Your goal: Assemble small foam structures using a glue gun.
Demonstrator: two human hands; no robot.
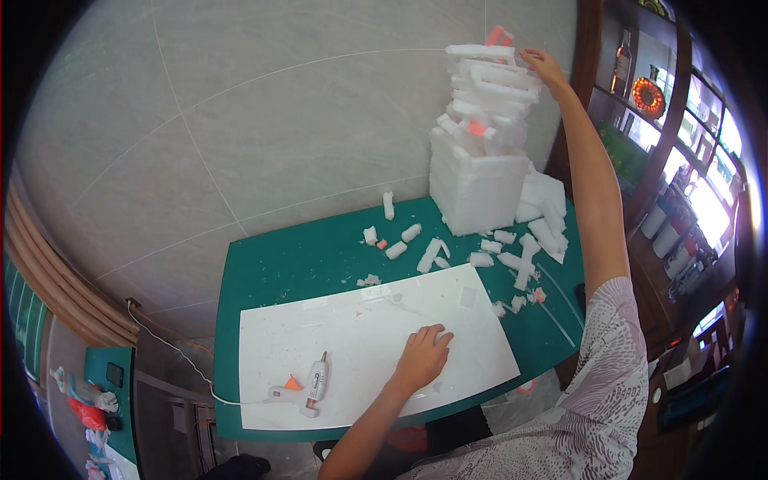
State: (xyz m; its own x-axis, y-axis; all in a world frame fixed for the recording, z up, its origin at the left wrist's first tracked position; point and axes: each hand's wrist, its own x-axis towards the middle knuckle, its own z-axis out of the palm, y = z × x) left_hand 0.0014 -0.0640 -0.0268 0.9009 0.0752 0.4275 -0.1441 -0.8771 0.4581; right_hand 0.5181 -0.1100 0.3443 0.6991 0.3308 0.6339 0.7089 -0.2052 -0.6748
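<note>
My left hand (424, 358) lies on the white board (360, 320), fingers spread, with a small pale scrap near its fingertips. My right hand (544, 69) is raised at the far right, its fingers stretched toward the top of a stack of white foam pieces (494, 80). Whether those fingertips touch the foam is hard to see. Under the stack stands a white foam box (478, 188) with pinkish-orange bits among the pieces. A grey-white glue gun (317, 386) with an orange trigger lies on the board, left of my left hand.
Foam offcuts (396, 250) and crumbs litter the green table (320, 268). Clear glue sticks (556, 326) lie at its right side. The glue gun's white cord (192, 364) runs left to the wall. Shelves with bottles (620, 68) stand at right; a smaller green table (98, 364) at left.
</note>
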